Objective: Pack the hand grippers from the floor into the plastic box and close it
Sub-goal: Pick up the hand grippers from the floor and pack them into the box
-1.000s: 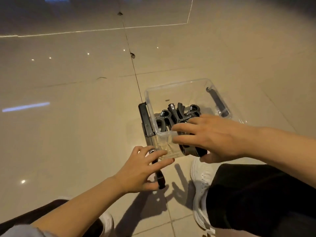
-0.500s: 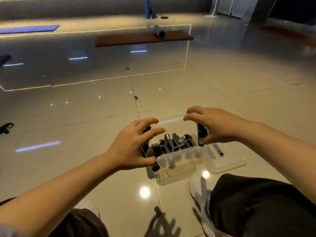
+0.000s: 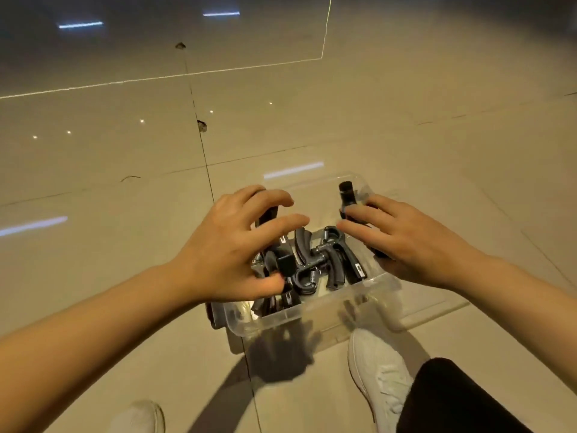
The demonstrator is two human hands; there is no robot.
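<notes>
Both hands now over plastic box (image 3: 312,310): left hand (image 3: 231,251) lowers a gripper onto pile; right hand (image 3: 406,242) clasps another (image 3: 348,198). Last two going in; lid next.

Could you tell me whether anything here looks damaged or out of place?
Yes: the glossy beige tiled floor has two chipped spots along its dark grout line, one nearer and one farther. The black hand grippers lie jumbled in the clear plastic box, not spilled.
</notes>
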